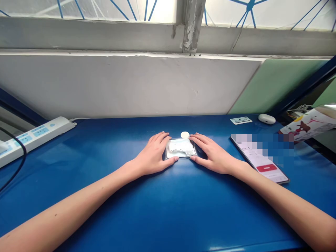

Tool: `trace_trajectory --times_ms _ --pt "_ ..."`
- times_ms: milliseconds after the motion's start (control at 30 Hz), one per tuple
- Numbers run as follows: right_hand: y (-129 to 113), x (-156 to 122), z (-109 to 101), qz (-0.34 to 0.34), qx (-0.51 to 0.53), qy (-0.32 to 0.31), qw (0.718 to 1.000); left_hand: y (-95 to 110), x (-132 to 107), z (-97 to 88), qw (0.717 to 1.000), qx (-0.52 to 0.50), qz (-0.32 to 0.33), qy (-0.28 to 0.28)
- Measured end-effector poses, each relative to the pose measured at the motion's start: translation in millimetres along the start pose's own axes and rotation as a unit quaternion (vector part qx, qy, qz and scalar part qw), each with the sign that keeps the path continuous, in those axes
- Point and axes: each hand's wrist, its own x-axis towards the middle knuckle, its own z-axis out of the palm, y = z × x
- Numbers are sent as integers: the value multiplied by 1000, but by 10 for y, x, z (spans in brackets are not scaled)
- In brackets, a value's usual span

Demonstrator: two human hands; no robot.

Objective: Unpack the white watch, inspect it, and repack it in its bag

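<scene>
A small clear plastic packet [180,148] with something white inside lies flat on the blue table [168,210], near the middle. My left hand [153,154] rests flat at the packet's left edge, fingers stretched out and touching it. My right hand [211,154] lies flat at its right edge, fingers also extended against it. Just behind the packet sits a small round white disc [185,134], apart from both hands.
A phone [259,157] with a lit screen lies to the right of my right hand. A white power strip [31,138] with a black cable sits at far left. A white earbud case [266,119], a small card [240,120] and a printed bag [312,124] lie at back right.
</scene>
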Motion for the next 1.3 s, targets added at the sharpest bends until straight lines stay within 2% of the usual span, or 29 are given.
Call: trace_trajectory --times_ms 300,433,767,967,1133,1300 --pt "10 -11 20 -20 -11 18 1000 14 -10 -13 1000 14 22 8" --pt "10 -11 26 -27 -16 25 999 13 -15 0 1000 7 12 7" --pt "13 -11 43 -96 14 145 985 -24 -22 -8 999 -35 13 15" --pt "-42 -16 14 -27 141 187 972 28 -8 -55 998 -54 14 21" --pt "-61 10 -20 22 232 156 960 16 -16 -22 997 -65 0 43" --pt "-41 21 16 39 264 130 955 3 -23 -18 994 -92 8 52"
